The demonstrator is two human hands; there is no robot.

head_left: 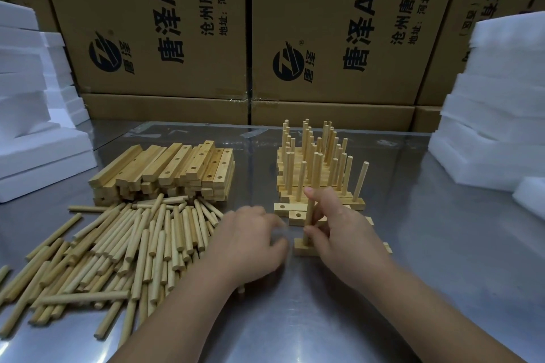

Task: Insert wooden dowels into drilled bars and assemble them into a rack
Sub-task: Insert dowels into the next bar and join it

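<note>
My right hand (339, 230) grips an upright wooden dowel (309, 211) that stands in a drilled bar (302, 247) lying on the metal table. My left hand (250, 240) is just left of that bar, fingers curled and blurred; whether it holds anything is unclear. A short dowel end (241, 290) pokes out under its wrist. Loose dowels (118, 250) lie heaped at the left. Behind them sits a stack of drilled bars (174, 172). Finished bars with upright dowels (315, 165) stand stacked behind my right hand.
Two loose bars (290, 212) lie between the finished stack and my hands. White foam blocks stand at the left (32, 115) and right (495, 115) table edges. Large cardboard boxes (324, 32) wall off the back. The steel table (324, 309) is bare near me.
</note>
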